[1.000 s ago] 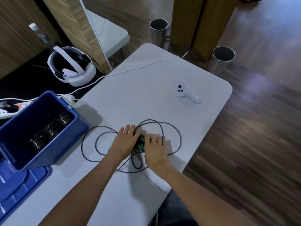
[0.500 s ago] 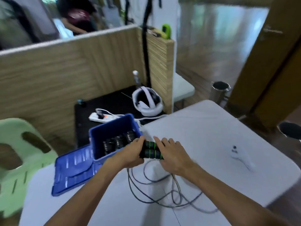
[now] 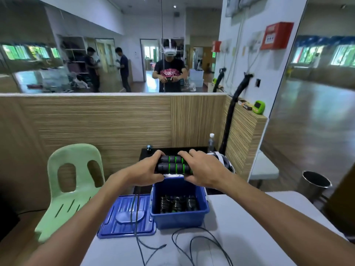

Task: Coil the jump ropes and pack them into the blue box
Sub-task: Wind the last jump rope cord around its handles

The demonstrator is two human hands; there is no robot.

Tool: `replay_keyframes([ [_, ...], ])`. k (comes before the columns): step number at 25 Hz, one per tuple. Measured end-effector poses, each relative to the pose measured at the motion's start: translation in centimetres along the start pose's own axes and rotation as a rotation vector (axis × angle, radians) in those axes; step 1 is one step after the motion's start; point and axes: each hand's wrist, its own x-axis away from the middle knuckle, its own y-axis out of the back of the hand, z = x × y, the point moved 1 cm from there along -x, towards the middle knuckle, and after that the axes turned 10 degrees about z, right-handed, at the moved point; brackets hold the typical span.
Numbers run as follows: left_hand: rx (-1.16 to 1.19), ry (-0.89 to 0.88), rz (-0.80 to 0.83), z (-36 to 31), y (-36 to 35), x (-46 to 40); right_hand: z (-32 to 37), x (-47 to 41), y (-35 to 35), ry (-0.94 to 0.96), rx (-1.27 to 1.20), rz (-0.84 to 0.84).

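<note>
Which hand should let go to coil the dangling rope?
Probably the left hand. The rope hangs from its end of the handles, so it is nearest. The right hand can hold both handles.

A pale green plastic chair stands off the white table's left edge. Behind, a clear plastic water bottle rises near a wood-grain partition wall. A round steel bin sits on the floor beyond the table's right corner.
</note>
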Motion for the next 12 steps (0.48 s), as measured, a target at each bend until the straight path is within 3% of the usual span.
replay_keyframes([
  [3, 0.068, -0.026, -0.095, 0.3, 0.7, 0.4, 0.1, -1.2, 1.5, 0.008, 0.012, 0.002],
  [6, 0.217, -0.065, -0.505, 0.9, -1.3, 0.3, -1.1, -1.9, 3.4, -0.036, 0.014, -0.015],
  [9, 0.628, -0.089, -0.828, 0.6, -5.0, 0.3, -2.5, -2.2, 5.2, -0.080, -0.073, -0.034],
  [12, 1.033, -0.053, -0.848, -1.1, -7.0, -0.7, -2.8, -2.1, 5.6, -0.074, -0.073, -0.034],
])
